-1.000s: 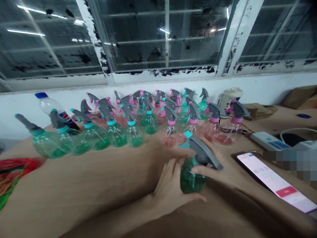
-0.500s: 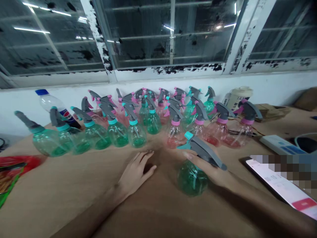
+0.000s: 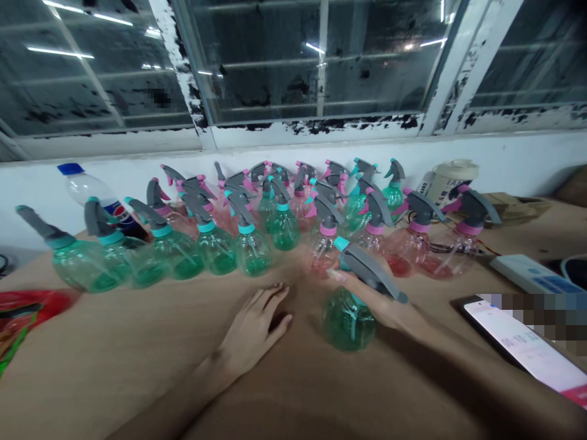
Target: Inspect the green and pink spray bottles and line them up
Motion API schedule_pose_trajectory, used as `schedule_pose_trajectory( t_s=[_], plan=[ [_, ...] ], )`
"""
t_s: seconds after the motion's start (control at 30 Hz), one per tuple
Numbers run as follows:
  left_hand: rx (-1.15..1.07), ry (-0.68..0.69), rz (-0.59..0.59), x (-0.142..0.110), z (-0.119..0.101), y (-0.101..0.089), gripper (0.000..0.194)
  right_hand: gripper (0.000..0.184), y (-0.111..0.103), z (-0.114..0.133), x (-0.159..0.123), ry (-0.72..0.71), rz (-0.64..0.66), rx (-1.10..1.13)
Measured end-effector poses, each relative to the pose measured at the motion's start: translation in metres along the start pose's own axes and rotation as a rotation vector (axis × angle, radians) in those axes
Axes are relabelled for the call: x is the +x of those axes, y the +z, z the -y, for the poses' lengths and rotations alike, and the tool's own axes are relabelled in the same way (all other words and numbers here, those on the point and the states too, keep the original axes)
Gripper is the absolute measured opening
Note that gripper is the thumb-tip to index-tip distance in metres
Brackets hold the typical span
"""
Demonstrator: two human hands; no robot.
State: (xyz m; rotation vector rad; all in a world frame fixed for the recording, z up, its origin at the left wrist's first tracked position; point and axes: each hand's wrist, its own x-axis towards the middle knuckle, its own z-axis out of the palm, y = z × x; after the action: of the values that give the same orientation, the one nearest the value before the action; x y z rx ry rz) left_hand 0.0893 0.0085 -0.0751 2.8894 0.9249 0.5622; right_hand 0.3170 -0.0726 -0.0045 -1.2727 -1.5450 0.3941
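Note:
My right hand [image 3: 380,302] is wrapped round the neck of a green spray bottle [image 3: 348,319] with a grey trigger head and teal nozzle, which stands on the brown table [image 3: 114,354] in front of me. My left hand [image 3: 254,327] lies flat on the table to the left of that bottle, fingers stretched out, holding nothing. Beyond both hands stand rows of green spray bottles [image 3: 215,247] and pink spray bottles [image 3: 328,244].
A phone [image 3: 527,348] with a lit screen lies at the right. A white power strip [image 3: 527,275] is behind it. A clear drink bottle [image 3: 98,198] with a blue cap leans at the back left. A red and green packet [image 3: 22,315] lies at the left edge. A window and white wall run behind.
My left hand has let go of the green bottle's body and moved left onto the table. My right hand has carried the bottle a little forward, toward the rows.

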Motion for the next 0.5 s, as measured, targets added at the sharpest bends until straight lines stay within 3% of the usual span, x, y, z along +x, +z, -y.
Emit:
schedule_pose_trajectory(
  t_s=[0.2,0.3,0.5],
  plan=[
    [-0.012,0.002,0.007,0.0008,-0.0012,-0.0016,0.039,0.023,-0.0041,0.0055,-0.0029,-0.049,-0.008,-0.043],
    [-0.020,-0.014,0.003,0.0010,-0.0021,-0.0028,0.038,0.016,-0.0029,0.0010,-0.0041,-0.010,0.031,0.045],
    [-0.004,-0.027,0.013,0.0013,-0.0027,-0.0033,0.039,0.019,0.0016,-0.0021,-0.0067,0.035,0.052,0.217]
  ],
)
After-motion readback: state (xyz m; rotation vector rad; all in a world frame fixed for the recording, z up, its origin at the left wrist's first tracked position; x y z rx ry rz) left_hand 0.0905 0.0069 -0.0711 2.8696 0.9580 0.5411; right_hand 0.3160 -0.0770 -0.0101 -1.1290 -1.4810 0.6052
